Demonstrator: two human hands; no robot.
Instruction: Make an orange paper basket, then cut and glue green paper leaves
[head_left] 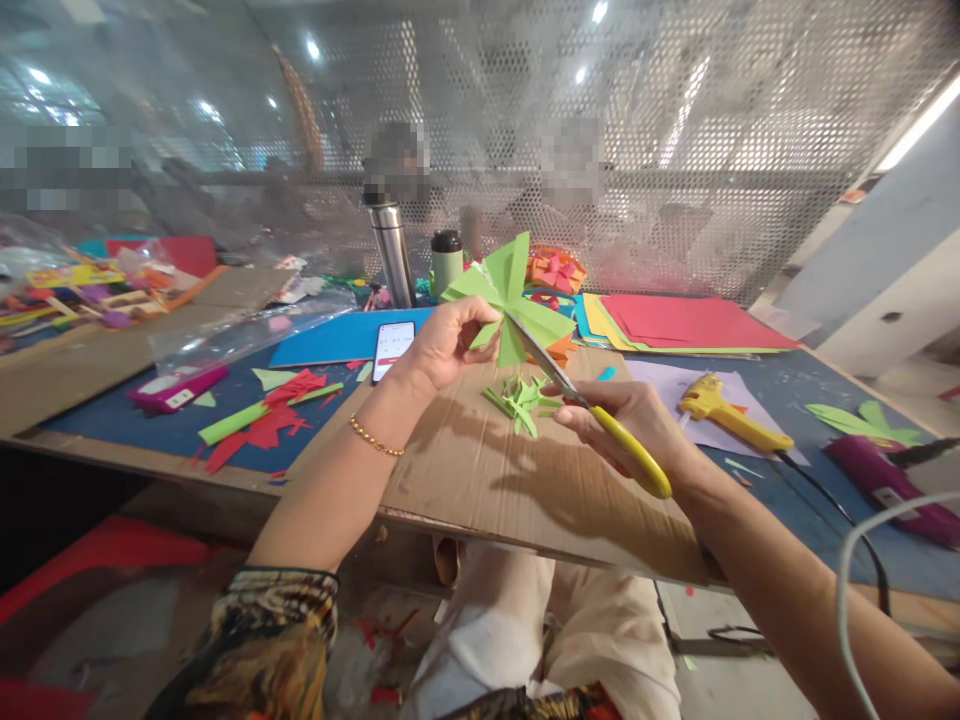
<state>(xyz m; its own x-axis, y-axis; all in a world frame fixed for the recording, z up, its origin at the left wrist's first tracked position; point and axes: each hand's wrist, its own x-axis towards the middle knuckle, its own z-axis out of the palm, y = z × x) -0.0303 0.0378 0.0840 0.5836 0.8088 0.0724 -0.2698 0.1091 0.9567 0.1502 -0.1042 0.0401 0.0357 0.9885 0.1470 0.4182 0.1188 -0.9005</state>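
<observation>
My left hand pinches a light green folded paper flower near its centre, held up above the table. Its petals fan out around my fingertips. In my right hand is a pair of scissors with yellow handles. The blades point up and left and reach the paper close to the flower's middle; whether they are parted I cannot tell. Below the flower, a small heap of green paper strips lies on the brown cardboard.
A yellow glue gun with a black cord rests to the right. Coloured paper sheets are stacked behind it. A phone, red paper scraps and a stapler-like magenta box lie left. A steel bottle stands at the back.
</observation>
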